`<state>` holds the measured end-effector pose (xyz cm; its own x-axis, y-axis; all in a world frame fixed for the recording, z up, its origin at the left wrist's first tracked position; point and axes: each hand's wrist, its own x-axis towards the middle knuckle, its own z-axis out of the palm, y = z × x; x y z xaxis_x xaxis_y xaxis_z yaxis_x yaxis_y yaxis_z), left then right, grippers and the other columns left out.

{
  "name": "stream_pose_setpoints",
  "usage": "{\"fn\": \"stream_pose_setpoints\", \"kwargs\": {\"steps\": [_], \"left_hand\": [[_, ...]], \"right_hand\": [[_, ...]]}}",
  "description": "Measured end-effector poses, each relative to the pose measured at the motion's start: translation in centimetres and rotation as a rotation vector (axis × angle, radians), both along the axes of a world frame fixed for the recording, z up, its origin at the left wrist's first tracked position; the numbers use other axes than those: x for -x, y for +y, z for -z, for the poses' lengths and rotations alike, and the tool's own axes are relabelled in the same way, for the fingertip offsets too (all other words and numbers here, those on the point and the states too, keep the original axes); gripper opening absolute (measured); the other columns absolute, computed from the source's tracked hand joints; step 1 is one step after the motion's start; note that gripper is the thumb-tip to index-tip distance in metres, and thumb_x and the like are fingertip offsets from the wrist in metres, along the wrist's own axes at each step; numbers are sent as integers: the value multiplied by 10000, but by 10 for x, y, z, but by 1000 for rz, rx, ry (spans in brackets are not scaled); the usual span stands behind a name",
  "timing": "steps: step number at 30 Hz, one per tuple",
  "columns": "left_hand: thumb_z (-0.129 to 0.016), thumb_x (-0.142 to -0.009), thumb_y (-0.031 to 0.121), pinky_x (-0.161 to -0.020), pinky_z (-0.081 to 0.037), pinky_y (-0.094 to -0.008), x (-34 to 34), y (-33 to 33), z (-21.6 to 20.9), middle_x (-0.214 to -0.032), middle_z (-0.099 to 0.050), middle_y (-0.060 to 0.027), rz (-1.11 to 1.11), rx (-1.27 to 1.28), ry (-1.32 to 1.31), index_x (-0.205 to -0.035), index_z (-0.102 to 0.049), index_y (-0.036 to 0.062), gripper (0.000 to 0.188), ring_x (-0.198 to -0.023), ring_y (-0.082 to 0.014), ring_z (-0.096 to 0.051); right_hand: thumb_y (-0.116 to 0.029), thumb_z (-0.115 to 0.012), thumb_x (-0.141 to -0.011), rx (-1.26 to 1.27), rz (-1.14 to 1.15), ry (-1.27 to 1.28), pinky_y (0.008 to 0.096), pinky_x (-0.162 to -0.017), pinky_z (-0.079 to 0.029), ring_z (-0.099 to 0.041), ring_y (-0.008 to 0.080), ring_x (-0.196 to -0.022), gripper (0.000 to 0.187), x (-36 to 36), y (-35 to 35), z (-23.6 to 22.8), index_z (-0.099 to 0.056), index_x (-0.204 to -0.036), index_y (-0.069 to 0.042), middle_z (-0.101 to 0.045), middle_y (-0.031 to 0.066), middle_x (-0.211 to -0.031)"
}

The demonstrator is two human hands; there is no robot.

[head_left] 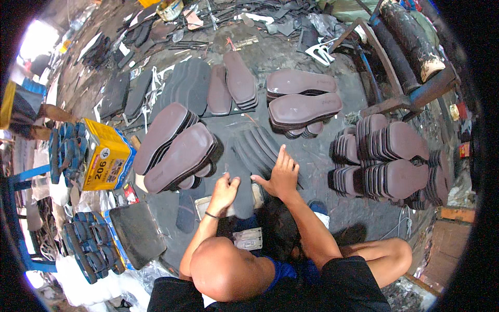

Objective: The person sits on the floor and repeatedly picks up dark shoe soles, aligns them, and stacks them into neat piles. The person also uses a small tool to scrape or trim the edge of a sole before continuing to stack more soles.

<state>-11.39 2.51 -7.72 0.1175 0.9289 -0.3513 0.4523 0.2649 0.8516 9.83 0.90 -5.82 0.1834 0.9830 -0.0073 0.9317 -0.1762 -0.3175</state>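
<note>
In front of me a fan of dark grey shoe soles (257,145) lies on the dark work surface. My right hand (280,176) rests at its near right edge, fingers stretched out and thumb spread to the left. Left of it, my left hand (223,193) has its fingers curled in toward the thumb; whatever they may pinch does not show. A single grey sole-shaped piece (242,195) lies between my hands, partly over a pale block (204,207). Two tall stacks of brown soles (179,156) stand just beyond my left hand.
More brown sole stacks stand at the far middle (304,109) and on the right (395,161). Black sole sheets (183,83) lie at the far left. A yellow box (106,156) and blue-strapped sandals (93,244) are on the left. A metal frame (387,62) rises at the far right.
</note>
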Motion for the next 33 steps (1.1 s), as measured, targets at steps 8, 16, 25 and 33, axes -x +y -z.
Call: {"fn": "stream_pose_setpoints", "kwargs": {"steps": [8,16,25,33], "left_hand": [[-793,-827,194,-1180,-313,-473,46,-48,-129,-1556,-340,-271,248,-461,566,-1504,-365,-23,830,-1441,-437,-330],[-823,-708,589,-1218,-232,-504,-48,66,-172,-1603,-281,-263,741,-756,181,-1547,-302,-16,1159,-1500,-447,-238],[-773,-842,397,-1240,-182,-478,-23,85,-173,-1613,-226,-291,510,-698,276,-1559,-199,-66,1029,-1531,-390,-172],[-803,-800,230,-1095,-402,-427,10,21,-185,-1385,-515,-148,-195,-60,-640,-1466,-374,-14,828,-1292,-266,-496]], "right_hand": [[-497,-843,-666,-30,80,125,489,-1029,-384,-478,366,-1275,1136,-7,24,2,-290,-1498,42,-485,200,-1388],[-516,-877,-620,-367,-267,673,515,-1027,-407,-507,437,-1227,1122,-20,15,32,-327,-1435,23,-493,230,-1371],[-414,-890,-601,76,-107,-17,482,-964,-398,-523,366,-1090,1038,-48,3,-7,-414,-1403,42,-531,202,-1201],[-407,-789,-861,333,-586,1381,414,-1141,-352,-439,273,-1356,963,29,45,-134,-249,-1535,18,-424,191,-1468]]}}
